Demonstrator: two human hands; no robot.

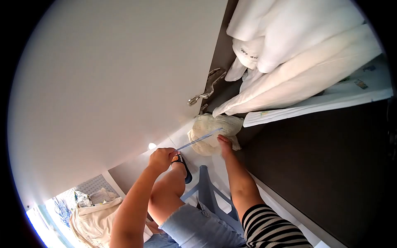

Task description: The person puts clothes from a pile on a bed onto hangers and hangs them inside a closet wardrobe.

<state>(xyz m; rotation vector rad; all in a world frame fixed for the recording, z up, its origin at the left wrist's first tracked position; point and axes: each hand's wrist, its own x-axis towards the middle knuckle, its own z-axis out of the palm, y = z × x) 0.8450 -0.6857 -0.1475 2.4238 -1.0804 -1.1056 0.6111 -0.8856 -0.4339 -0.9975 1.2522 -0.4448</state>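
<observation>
A thin light-blue strip (199,139) stretches between my two hands, over a cream-coloured cloth bundle (211,124) low in the wardrobe opening. My left hand (162,159) is closed on the strip's lower left end. At its upper right end, my right hand (224,145) is held upright beside the strip, in front of the bundle; its fingers are partly hidden, and whether they grip the strip is unclear. White garments (285,49) hang above and to the right of the bundle.
A large pale door (115,91) with a metal hinge (209,89) fills the left side. A dark panel (318,165) stands at the right. Below are a blue-grey plastic stool (205,188), my slippered foot (184,167) and a beige cloth bag (93,219).
</observation>
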